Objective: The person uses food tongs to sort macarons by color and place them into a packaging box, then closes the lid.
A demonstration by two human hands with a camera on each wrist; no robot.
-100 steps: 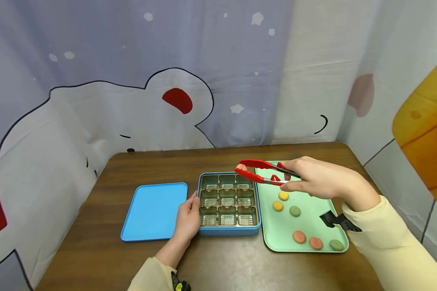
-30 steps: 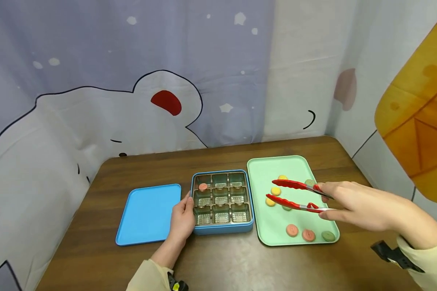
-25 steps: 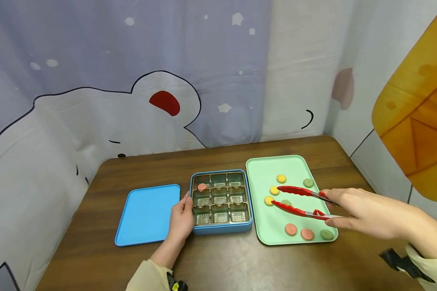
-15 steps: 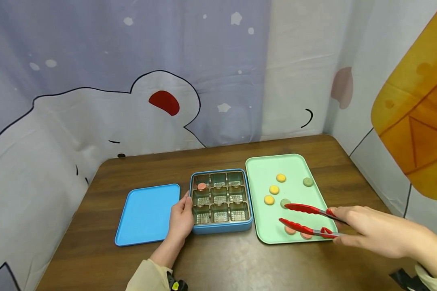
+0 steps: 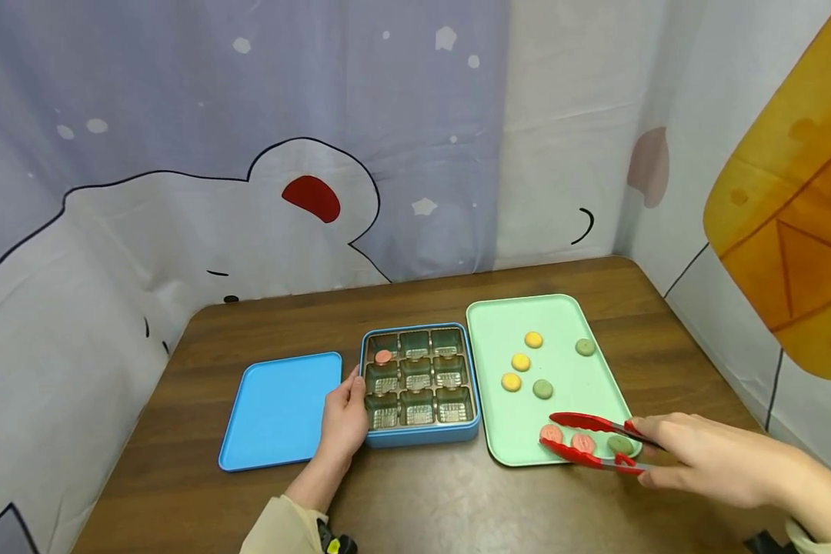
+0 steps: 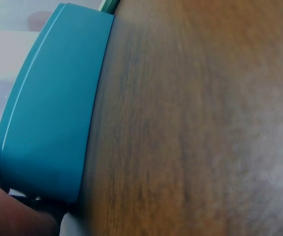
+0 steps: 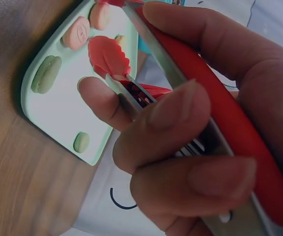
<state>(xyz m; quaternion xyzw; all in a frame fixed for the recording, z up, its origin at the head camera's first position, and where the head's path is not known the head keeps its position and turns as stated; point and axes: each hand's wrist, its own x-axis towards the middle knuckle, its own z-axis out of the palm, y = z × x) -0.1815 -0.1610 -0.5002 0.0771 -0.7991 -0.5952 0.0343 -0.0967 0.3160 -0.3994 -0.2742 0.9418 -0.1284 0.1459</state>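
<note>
My right hand [image 5: 727, 458] grips red-tipped metal tongs [image 5: 585, 455] over the front of the pale green tray [image 5: 582, 412]. The tongs' tips stand apart, on either side of a pink macaron [image 5: 551, 435]; whether they touch it I cannot tell. Another pink macaron [image 5: 584, 444] and a green macaron [image 5: 619, 445] lie along the same row. With my left hand [image 5: 346, 415] I hold the left side of a blue box [image 5: 422, 437] with a gold compartment insert. One pink macaron [image 5: 383, 357] sits in its back-left compartment. In the right wrist view, fingers curl round the tongs' handle [image 7: 230, 132].
Farther back on the tray lie yellow macarons [image 5: 521, 362] and green macarons [image 5: 543, 388]. A flat blue lid [image 5: 280, 412] lies left of the box on the wooden table [image 5: 429, 500]. Printed curtains [image 5: 422, 138] hang behind and beside the table.
The tongs have released a pink macaron in the box's back-left compartment. My right hand has since moved right and toward the tray's front with them. My left hand keeps its hold on the box.
</note>
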